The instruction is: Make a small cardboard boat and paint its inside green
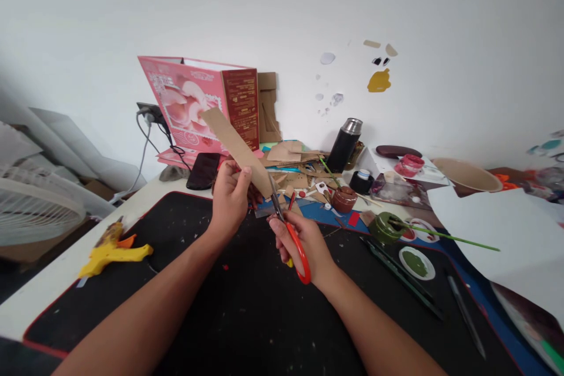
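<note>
— What does the head view show of the grips?
— The left hand (231, 195) pinches a cardboard strip (238, 145) between thumb and fingers; the right hand (305, 239) is closed on the orange-handled scissors (301, 250), whose blades (277, 205) lie at the strip's lower end. From here, I cannot tell how far the blades part.
— And the strip's place?
— Tilted above the black mat (247, 317), in front of the scrap pile (288, 153).
— How is the cut best made?
— I judge: strip steadied close to the blades, fingertips clear of their line.
</note>
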Demonstrator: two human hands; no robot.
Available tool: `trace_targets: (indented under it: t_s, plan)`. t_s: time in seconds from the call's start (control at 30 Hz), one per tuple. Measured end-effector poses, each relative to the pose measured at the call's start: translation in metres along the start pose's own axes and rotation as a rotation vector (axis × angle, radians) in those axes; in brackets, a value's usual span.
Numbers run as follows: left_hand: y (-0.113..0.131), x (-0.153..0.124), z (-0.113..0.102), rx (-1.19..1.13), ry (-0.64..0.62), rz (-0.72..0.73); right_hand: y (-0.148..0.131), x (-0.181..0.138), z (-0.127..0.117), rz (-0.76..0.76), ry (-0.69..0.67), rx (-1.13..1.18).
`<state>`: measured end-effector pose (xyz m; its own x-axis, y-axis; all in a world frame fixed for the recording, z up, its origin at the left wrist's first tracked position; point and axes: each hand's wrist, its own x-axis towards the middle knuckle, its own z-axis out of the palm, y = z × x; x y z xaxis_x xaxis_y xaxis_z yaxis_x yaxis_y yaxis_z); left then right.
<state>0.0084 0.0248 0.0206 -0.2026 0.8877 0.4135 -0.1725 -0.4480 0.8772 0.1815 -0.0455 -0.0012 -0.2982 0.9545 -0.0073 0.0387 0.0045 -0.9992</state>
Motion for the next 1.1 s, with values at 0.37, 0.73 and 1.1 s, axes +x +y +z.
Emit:
trace_targets:
  t_s: [0.37, 0.73, 1.1]
  plan:
    - [0.001, 0.001, -0.001, 0.038, -0.038, -0.019, 0.004, 0.001, -0.001, 0.007, 0.008, 0.006]
    - [-0.003, 0.0, -0.003, 0.053, -0.042, -0.035, 0.003, 0.001, -0.001, 0.013, 0.031, -0.026]
    - [-0.009, -0.001, -0.001, -0.002, 0.002, -0.037, -0.001, 0.001, 0.0, 0.037, 0.067, -0.072]
